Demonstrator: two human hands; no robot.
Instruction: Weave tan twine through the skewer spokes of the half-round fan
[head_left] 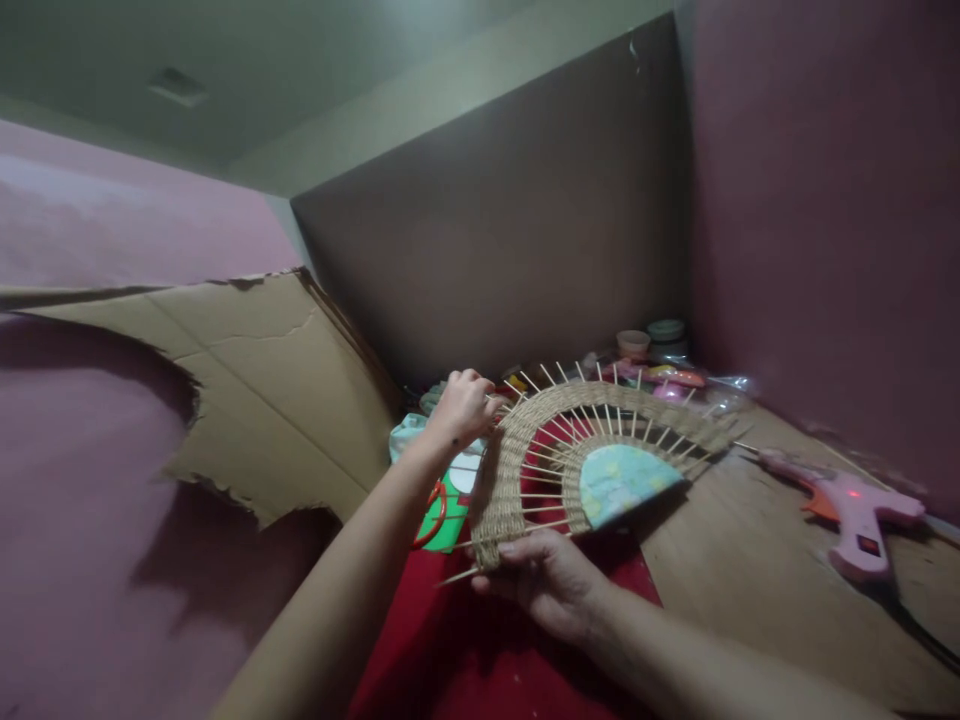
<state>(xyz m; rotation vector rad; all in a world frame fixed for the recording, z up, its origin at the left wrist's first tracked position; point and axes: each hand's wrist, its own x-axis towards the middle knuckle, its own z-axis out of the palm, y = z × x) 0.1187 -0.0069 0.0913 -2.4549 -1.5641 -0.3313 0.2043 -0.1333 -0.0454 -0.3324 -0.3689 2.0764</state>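
- Torn cardboard sheet (247, 380) leans on the wall at nine o'clock — big, jagged-edged.
- Woven fan-shaped piece (525, 450) sits at centre above the desk (750, 560); rope is wound through radiating sticks, and the weaving looks midway.
- Right hand (551, 580) grips its lower edge at six o'clock.
- Left hand (465, 405) is closed at the rim, ten o'clock; the strand it pinches is too small to see.
- Next calls for threading over-under between sticks, I judge.
- Pink glue gun (847, 505) at three o'clock — blurred.

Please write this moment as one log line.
left hand: pinching woven fan piece top edge | right hand: gripping its lower end | glue gun: lying apart
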